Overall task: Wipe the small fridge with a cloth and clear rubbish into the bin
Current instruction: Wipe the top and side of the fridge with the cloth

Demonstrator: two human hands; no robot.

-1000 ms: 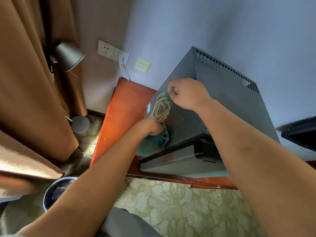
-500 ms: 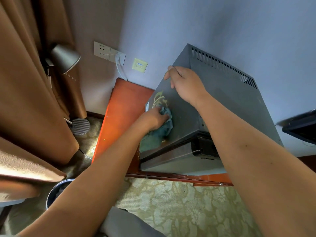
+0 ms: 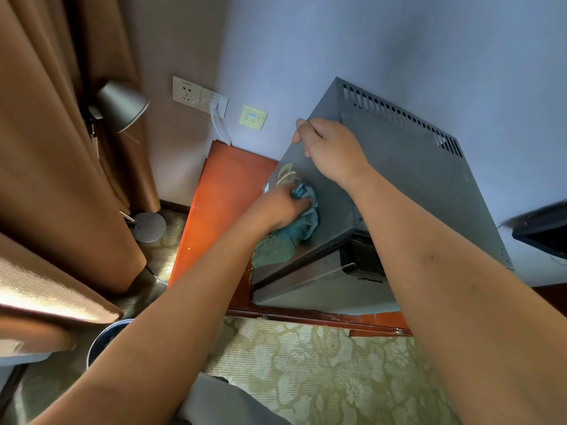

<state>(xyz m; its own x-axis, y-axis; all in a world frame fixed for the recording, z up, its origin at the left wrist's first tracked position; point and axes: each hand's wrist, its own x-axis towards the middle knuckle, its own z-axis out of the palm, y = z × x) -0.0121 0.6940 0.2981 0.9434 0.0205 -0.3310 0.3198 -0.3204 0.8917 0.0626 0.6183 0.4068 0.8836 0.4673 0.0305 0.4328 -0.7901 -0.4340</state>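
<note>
Nearest the viewer, below both forearms, lies a pale green floral carpet [image 3: 322, 369], with the rim of a round dark waste bin [image 3: 101, 338] low on the left, well apart from either hand. Beyond it, the left hand [image 3: 282, 205] grips a crumpled teal cloth [image 3: 294, 231], its fingers [image 3: 302, 207] curled into the fabric and pressing it against the side panel of the small grey metal fridge [image 3: 399, 185], which stands on an orange-red wooden bench [image 3: 224, 191]. Compared with a second ago, the cloth has travelled up the panel and now covers most of the yellow-green leaf sticker [image 3: 287, 171] just above the left fingers. The right hand [image 3: 331, 151] has shifted from a pinch on the panel to a steadying hold at the fridge's upper edge, fingers bent over that edge. The wiping stroke is judged to be under way, with the side panel partly covered and the rubbish step not yet begun. Farthest, beyond the right fingers, are white wall sockets [image 3: 199, 96] and a grey lamp shade [image 3: 122, 104].
</note>
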